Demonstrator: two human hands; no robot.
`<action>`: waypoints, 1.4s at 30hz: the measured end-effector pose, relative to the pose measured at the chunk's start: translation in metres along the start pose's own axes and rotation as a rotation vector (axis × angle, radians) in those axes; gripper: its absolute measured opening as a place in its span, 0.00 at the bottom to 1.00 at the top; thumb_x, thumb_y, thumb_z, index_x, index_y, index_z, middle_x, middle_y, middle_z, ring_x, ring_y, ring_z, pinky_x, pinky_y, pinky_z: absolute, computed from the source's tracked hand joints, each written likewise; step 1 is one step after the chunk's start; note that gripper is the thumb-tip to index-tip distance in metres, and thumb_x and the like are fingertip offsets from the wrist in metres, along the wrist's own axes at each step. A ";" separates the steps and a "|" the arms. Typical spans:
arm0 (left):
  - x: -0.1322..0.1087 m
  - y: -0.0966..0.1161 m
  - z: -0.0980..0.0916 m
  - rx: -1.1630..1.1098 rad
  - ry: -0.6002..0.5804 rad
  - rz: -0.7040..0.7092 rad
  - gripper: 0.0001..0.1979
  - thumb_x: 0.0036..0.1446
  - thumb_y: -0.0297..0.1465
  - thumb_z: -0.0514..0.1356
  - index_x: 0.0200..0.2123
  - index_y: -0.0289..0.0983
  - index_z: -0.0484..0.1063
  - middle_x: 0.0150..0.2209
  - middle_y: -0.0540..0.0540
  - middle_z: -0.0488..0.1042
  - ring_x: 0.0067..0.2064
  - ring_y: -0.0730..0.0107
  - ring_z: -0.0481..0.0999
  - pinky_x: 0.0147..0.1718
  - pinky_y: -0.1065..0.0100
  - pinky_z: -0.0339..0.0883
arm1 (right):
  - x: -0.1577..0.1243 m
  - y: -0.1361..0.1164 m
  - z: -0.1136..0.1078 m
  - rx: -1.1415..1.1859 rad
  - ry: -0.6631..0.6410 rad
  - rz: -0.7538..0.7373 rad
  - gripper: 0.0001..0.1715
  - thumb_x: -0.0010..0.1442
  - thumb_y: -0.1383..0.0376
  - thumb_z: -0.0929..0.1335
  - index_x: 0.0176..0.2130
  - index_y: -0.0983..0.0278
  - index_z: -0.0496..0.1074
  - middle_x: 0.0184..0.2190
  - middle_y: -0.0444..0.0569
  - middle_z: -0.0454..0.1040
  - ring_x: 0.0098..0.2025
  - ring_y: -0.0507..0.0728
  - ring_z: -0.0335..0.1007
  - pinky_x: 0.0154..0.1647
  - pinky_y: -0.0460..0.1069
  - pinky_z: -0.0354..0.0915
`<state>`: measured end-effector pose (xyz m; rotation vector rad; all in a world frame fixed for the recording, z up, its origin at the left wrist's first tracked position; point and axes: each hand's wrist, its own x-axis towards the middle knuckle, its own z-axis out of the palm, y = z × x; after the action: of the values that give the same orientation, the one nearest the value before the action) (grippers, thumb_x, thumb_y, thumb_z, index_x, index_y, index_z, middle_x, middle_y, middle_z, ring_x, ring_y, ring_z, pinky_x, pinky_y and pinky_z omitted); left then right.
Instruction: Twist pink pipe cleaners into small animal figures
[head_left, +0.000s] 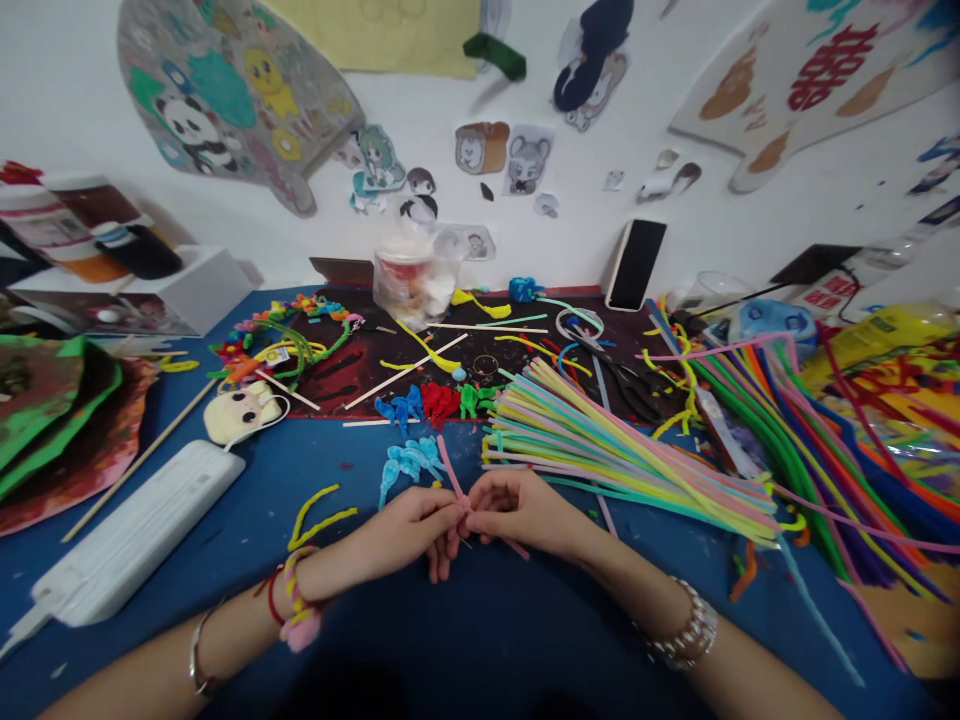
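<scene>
Left hand (409, 528): pinched shut on the pink stem (452, 470), fingertips meeting the right's.
Right hand (517, 510): closed on the same stem, just right of that pinch.
Stem: near centre of the blue tabletop (375, 640), free end slanting far-left towards the blue twists (409, 460).
Doing it well: close, tight pinches and small turns, I'd judge, so the bend lands at the fingertips.
Nearby: pastel bundle (622, 450) just right.

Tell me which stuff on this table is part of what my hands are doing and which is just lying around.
In hand: pink pipe cleaner, pinched between left hand and right hand; pastel pipe cleaner bundle by the right hand; blue twisted pieces just beyond.
Lying about: scissors; phone; white case; plastic cup.
</scene>
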<state>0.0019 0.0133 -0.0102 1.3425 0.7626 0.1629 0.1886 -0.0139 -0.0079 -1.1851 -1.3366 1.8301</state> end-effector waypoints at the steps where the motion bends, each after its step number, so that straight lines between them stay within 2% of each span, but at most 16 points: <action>1: 0.000 0.000 0.000 -0.002 0.018 -0.003 0.18 0.59 0.42 0.49 0.27 0.33 0.63 0.19 0.51 0.68 0.19 0.75 0.71 0.18 0.75 0.63 | 0.000 0.000 0.001 -0.014 -0.004 0.001 0.15 0.47 0.61 0.71 0.34 0.67 0.68 0.26 0.45 0.73 0.24 0.50 0.68 0.19 0.42 0.58; 5: 0.001 0.001 0.000 -0.051 0.051 -0.016 0.16 0.58 0.41 0.49 0.27 0.35 0.61 0.17 0.54 0.65 0.17 0.76 0.69 0.15 0.76 0.61 | -0.002 0.003 0.003 -0.163 0.068 -0.082 0.08 0.53 0.65 0.67 0.35 0.66 0.67 0.25 0.44 0.72 0.25 0.49 0.68 0.27 0.44 0.63; 9: 0.001 0.001 0.001 -0.052 0.081 -0.015 0.15 0.58 0.41 0.48 0.27 0.36 0.59 0.16 0.57 0.60 0.16 0.77 0.66 0.13 0.77 0.58 | -0.004 0.003 0.002 -0.336 0.087 -0.162 0.05 0.57 0.66 0.64 0.35 0.65 0.68 0.26 0.44 0.71 0.27 0.50 0.67 0.28 0.44 0.62; 13: 0.000 -0.002 0.002 0.040 0.075 -0.003 0.15 0.60 0.40 0.46 0.26 0.37 0.58 0.16 0.57 0.60 0.15 0.78 0.64 0.13 0.77 0.57 | -0.007 -0.002 0.005 -0.375 0.116 -0.267 0.09 0.58 0.65 0.64 0.41 0.63 0.64 0.30 0.44 0.69 0.29 0.50 0.66 0.29 0.44 0.62; 16: -0.001 -0.004 0.001 0.134 0.051 0.019 0.16 0.61 0.39 0.44 0.26 0.36 0.60 0.15 0.56 0.62 0.16 0.78 0.63 0.14 0.77 0.57 | -0.011 -0.006 0.010 -0.540 0.116 -0.367 0.14 0.57 0.67 0.65 0.45 0.61 0.62 0.35 0.45 0.70 0.32 0.50 0.67 0.33 0.44 0.63; 19: -0.002 -0.005 0.000 0.216 0.026 0.024 0.18 0.62 0.39 0.44 0.26 0.36 0.62 0.14 0.55 0.63 0.16 0.78 0.62 0.16 0.77 0.56 | -0.013 -0.008 0.012 -0.710 0.074 -0.384 0.17 0.56 0.67 0.65 0.47 0.60 0.62 0.37 0.44 0.71 0.34 0.51 0.67 0.35 0.44 0.62; 26: -0.003 0.000 0.000 0.233 0.014 -0.003 0.16 0.62 0.39 0.44 0.27 0.36 0.61 0.15 0.55 0.63 0.17 0.78 0.62 0.17 0.77 0.56 | -0.012 -0.006 0.008 -0.850 0.087 -0.366 0.13 0.56 0.67 0.65 0.43 0.61 0.64 0.32 0.44 0.73 0.33 0.52 0.70 0.32 0.44 0.62; 30: -0.004 0.001 0.000 0.255 0.006 -0.009 0.17 0.62 0.40 0.44 0.27 0.37 0.61 0.15 0.56 0.63 0.17 0.77 0.62 0.17 0.76 0.56 | -0.011 -0.002 0.005 -0.931 0.133 -0.438 0.12 0.55 0.67 0.65 0.41 0.62 0.66 0.34 0.45 0.75 0.35 0.53 0.71 0.36 0.44 0.62; 35: -0.006 0.004 0.001 0.269 0.000 -0.003 0.17 0.62 0.41 0.43 0.27 0.37 0.60 0.15 0.56 0.62 0.17 0.77 0.61 0.17 0.76 0.55 | -0.009 0.001 0.000 -1.015 0.180 -0.525 0.08 0.56 0.66 0.65 0.39 0.62 0.68 0.33 0.47 0.75 0.34 0.53 0.70 0.36 0.46 0.61; 42: -0.007 0.006 0.001 0.256 -0.003 0.013 0.17 0.62 0.40 0.43 0.26 0.38 0.59 0.15 0.56 0.62 0.17 0.77 0.61 0.17 0.76 0.55 | -0.011 0.002 -0.003 -1.070 0.170 -0.585 0.06 0.59 0.65 0.64 0.37 0.64 0.69 0.29 0.47 0.75 0.32 0.53 0.70 0.35 0.46 0.61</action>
<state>-0.0005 0.0106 -0.0016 1.5895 0.7915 0.0751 0.1962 -0.0223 -0.0067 -1.1606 -2.3296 0.5308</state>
